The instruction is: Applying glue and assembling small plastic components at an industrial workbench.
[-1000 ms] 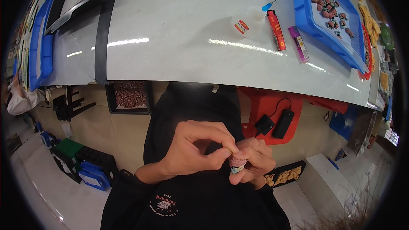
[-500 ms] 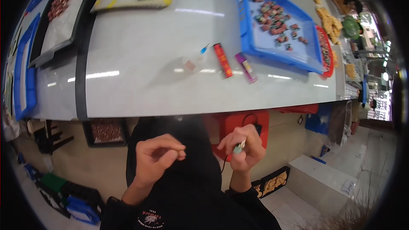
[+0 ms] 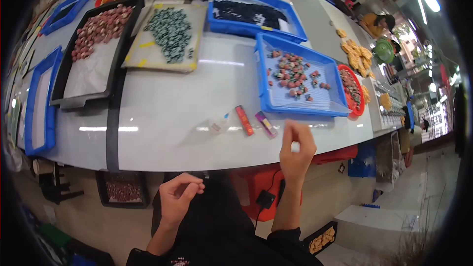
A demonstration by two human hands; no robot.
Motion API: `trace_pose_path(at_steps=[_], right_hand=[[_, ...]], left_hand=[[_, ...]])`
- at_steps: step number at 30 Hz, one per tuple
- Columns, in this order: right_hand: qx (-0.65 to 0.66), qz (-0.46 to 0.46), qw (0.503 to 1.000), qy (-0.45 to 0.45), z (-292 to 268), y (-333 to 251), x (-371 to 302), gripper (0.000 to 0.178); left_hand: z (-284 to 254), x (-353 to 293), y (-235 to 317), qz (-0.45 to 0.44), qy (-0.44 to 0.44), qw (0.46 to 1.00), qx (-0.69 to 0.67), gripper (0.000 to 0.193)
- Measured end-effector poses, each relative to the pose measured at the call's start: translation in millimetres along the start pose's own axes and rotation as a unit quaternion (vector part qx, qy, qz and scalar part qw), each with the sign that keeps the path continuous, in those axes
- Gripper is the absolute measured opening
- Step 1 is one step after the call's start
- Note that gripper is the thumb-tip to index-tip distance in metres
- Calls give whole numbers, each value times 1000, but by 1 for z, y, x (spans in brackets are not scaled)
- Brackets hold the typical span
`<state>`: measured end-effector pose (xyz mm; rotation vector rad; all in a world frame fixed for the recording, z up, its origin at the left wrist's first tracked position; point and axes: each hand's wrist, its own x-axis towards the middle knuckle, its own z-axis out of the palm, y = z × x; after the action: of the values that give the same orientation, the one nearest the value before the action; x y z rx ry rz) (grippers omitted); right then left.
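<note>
My left hand [image 3: 180,198] is over my lap, in front of the table's near edge, thumb and fingertips pinched together. What they hold, if anything, is too small to make out. My right hand [image 3: 297,153] is raised over the table's edge, just on the near side of a blue tray [image 3: 305,109]. Its fingers curl into a ring against the thumb, slightly blurred, and whatever may be in them is hidden. Inside that tray lies a loose pile of small red-and-green pieces [image 3: 291,73]. A red tube-like packet [image 3: 244,120] and a purple one [image 3: 266,124] lie left of this hand.
A small clear container [image 3: 215,127] stands beside the packets. Farther back are a board of green pieces [image 3: 169,32], a black tray of reddish pieces [image 3: 89,76] and a blue tray of dark pieces [image 3: 251,12]. A red plate [image 3: 355,110] is at the right; a red stool [image 3: 246,187] stands below.
My right hand has moved forward and up from my lap toward the blue tray; the small greenish piece it held no longer shows. The left hand stays pinched. The view has tilted up.
</note>
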<state>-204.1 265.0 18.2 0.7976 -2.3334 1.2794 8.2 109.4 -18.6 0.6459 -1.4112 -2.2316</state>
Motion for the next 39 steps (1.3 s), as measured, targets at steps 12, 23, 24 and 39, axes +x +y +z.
trace_pose_path(at_steps=[12, 23, 24, 39], right_hand=[[284, 78, 937, -190, 27, -76, -96, 21], [122, -59, 961, -242, 12, -76, -79, 19], [120, -65, 962, -237, 13, -76, -79, 19], [120, 55, 986, -99, 44, -40, -72, 13]], left_hand=[[10, -2, -6, 90, -51, 986, 135, 6], [11, -10, 4, 176, -52, 946, 267, 8], [11, -10, 3, 173, -50, 946, 269, 8], [5, -4, -6, 114, -25, 976, 183, 19]])
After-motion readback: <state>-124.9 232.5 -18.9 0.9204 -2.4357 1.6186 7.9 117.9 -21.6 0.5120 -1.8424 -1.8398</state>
